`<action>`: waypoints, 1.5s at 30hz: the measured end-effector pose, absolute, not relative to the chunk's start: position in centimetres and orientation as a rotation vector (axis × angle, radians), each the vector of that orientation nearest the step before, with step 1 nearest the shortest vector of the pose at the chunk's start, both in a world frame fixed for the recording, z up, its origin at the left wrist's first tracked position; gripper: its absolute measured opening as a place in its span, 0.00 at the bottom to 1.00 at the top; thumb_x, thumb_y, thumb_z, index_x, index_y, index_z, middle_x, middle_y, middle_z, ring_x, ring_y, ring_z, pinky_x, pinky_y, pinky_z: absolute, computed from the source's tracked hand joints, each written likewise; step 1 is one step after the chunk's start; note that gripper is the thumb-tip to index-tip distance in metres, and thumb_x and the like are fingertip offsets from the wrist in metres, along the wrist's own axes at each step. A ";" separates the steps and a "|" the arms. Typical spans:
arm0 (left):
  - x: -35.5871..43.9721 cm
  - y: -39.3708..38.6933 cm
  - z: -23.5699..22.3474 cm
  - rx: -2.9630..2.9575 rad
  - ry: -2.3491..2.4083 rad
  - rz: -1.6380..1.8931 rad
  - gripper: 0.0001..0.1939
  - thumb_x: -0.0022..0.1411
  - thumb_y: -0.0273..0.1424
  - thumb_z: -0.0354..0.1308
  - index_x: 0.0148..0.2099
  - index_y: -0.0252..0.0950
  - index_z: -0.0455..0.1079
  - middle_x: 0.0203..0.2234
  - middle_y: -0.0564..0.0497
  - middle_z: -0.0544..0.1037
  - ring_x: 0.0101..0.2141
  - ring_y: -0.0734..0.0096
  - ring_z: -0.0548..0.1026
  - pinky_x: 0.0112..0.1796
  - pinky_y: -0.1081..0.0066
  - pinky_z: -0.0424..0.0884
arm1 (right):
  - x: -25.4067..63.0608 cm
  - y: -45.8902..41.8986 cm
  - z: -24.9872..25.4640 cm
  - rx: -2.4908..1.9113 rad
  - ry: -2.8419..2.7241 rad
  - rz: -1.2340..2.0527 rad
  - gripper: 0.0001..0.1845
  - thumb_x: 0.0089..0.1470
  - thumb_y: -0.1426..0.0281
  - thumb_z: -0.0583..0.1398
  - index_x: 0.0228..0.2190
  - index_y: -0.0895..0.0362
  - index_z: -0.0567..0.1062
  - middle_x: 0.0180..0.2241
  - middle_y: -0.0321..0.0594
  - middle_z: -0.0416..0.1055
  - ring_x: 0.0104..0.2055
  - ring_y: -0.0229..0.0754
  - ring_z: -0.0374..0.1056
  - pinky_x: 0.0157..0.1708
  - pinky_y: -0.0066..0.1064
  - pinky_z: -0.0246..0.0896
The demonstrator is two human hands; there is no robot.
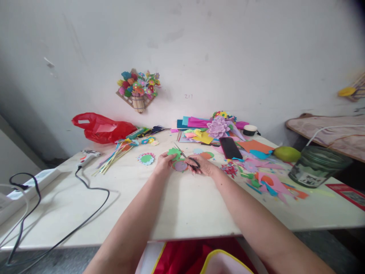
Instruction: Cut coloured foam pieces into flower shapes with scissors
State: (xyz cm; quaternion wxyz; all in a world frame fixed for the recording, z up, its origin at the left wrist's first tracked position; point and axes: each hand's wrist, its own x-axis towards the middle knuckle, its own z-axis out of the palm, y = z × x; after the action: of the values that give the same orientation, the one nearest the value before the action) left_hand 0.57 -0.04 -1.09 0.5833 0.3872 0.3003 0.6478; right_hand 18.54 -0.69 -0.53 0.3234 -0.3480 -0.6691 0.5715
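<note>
Working left of the black phone [230, 148], above the white table [188, 205]. Pinching a green scalloped piece [174, 153] in left hand [163, 163], thumb and fingers nearly closed on its edge. Gripping scissors [194, 163] in right hand [203, 168], fingers curled closely round the dark handles; pointing blades away and leftward, beside the green scalloped piece. Cannot tell if touching.

Seen nearer than phone and to its left, just under both hands: a purple disc [180, 166] with scalloped rim. Cannot tell if held or lying.

Noted between scissors and phone: an orange disc [205, 155]. Farther left of phone: a layered flower disc [146, 158], then sticks [113, 159] and a glue gun [89, 156]. Just beyond phone: a lilac foam flower [218, 127]. Nearer than phone: a red-and-blue cluster [229, 169]. Right of phone: orange sheet [256, 146], green fruit [286, 154], glass jar [309, 171].
</note>
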 end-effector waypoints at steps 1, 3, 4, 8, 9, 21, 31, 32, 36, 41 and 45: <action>0.6 -0.1 -1.1 0.903 0.700 1.511 0.11 0.34 0.24 0.69 0.25 0.32 0.73 0.23 0.50 0.77 0.25 0.72 0.74 0.32 0.70 0.69 | 18.5 -0.7 -0.5 -0.917 -1.760 1.496 0.20 0.47 0.53 0.59 0.25 0.59 0.65 0.17 0.31 0.65 0.12 0.27 0.57 0.08 0.20 0.43; 0.6 -0.2 -1.0 0.901 0.697 1.509 0.11 0.33 0.25 0.69 0.25 0.32 0.73 0.23 0.50 0.77 0.25 0.72 0.73 0.32 0.70 0.69 | 18.5 -0.7 -0.5 -0.919 -1.762 1.492 0.20 0.47 0.54 0.59 0.24 0.59 0.65 0.17 0.30 0.64 0.12 0.27 0.57 0.07 0.20 0.42; 0.7 -0.2 -1.0 0.901 0.694 1.507 0.11 0.33 0.25 0.69 0.25 0.31 0.73 0.23 0.49 0.77 0.25 0.72 0.73 0.32 0.70 0.69 | 18.5 -0.7 -0.5 -0.916 -1.760 1.494 0.20 0.47 0.54 0.59 0.24 0.59 0.65 0.17 0.30 0.65 0.12 0.27 0.57 0.07 0.20 0.42; 0.7 -0.3 -0.9 0.899 0.685 1.509 0.11 0.33 0.25 0.69 0.24 0.32 0.73 0.23 0.49 0.78 0.25 0.71 0.73 0.32 0.69 0.69 | 18.5 -0.5 -0.7 -0.895 -1.746 1.510 0.19 0.47 0.55 0.59 0.24 0.59 0.65 0.17 0.30 0.65 0.12 0.27 0.57 0.07 0.20 0.42; 0.7 -0.3 -0.9 0.898 0.685 1.511 0.11 0.33 0.25 0.69 0.24 0.32 0.73 0.23 0.49 0.78 0.25 0.70 0.73 0.32 0.69 0.69 | 18.5 -0.4 -0.8 -0.891 -1.744 1.512 0.19 0.47 0.55 0.59 0.24 0.59 0.65 0.17 0.30 0.65 0.11 0.27 0.57 0.07 0.20 0.42; 0.6 0.1 -1.0 0.876 0.722 1.524 0.09 0.35 0.25 0.67 0.24 0.31 0.73 0.22 0.50 0.77 0.24 0.72 0.74 0.32 0.70 0.70 | 18.6 -0.3 -1.0 -0.892 -1.743 1.518 0.20 0.47 0.54 0.60 0.25 0.59 0.66 0.16 0.30 0.65 0.11 0.27 0.57 0.07 0.20 0.41; 0.4 0.2 -1.2 0.898 0.727 1.522 0.09 0.37 0.26 0.67 0.26 0.31 0.72 0.23 0.50 0.77 0.25 0.71 0.74 0.34 0.68 0.70 | 18.6 -0.3 -0.9 -0.902 -1.760 1.505 0.18 0.48 0.56 0.60 0.24 0.60 0.66 0.16 0.30 0.64 0.11 0.27 0.56 0.06 0.19 0.40; 0.4 0.2 -1.3 0.900 0.727 1.521 0.09 0.37 0.26 0.67 0.26 0.31 0.72 0.23 0.50 0.77 0.25 0.71 0.74 0.34 0.67 0.70 | 18.6 -0.3 -0.8 -0.904 -1.764 1.504 0.18 0.48 0.56 0.60 0.24 0.60 0.66 0.16 0.30 0.64 0.11 0.27 0.56 0.06 0.19 0.40; 0.4 0.4 -1.4 0.895 0.718 1.521 0.09 0.37 0.26 0.67 0.26 0.31 0.72 0.23 0.50 0.77 0.25 0.71 0.74 0.34 0.68 0.71 | 18.5 -0.3 -0.8 -0.912 -1.763 1.508 0.18 0.48 0.57 0.60 0.24 0.60 0.66 0.15 0.30 0.64 0.10 0.27 0.55 0.06 0.19 0.39; 0.4 0.3 -1.3 0.858 0.724 1.516 0.11 0.36 0.25 0.67 0.26 0.30 0.72 0.23 0.49 0.77 0.26 0.72 0.74 0.34 0.70 0.71 | 18.4 -0.4 -0.8 -0.928 -1.749 1.521 0.16 0.46 0.59 0.61 0.24 0.60 0.66 0.14 0.29 0.64 0.10 0.27 0.54 0.06 0.20 0.38; 0.4 0.3 -1.4 0.853 0.704 1.522 0.11 0.37 0.25 0.68 0.27 0.30 0.72 0.25 0.49 0.77 0.27 0.71 0.75 0.37 0.68 0.71 | 18.4 -0.5 -0.7 -0.939 -1.753 1.531 0.16 0.46 0.59 0.61 0.24 0.59 0.66 0.13 0.29 0.64 0.10 0.27 0.54 0.06 0.20 0.37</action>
State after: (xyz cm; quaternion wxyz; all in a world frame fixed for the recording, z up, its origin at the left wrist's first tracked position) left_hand 0.38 0.30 -1.36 0.5893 0.3663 0.3022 0.6536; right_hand 18.36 -0.47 -0.71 0.3108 -0.3558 -0.6638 0.5798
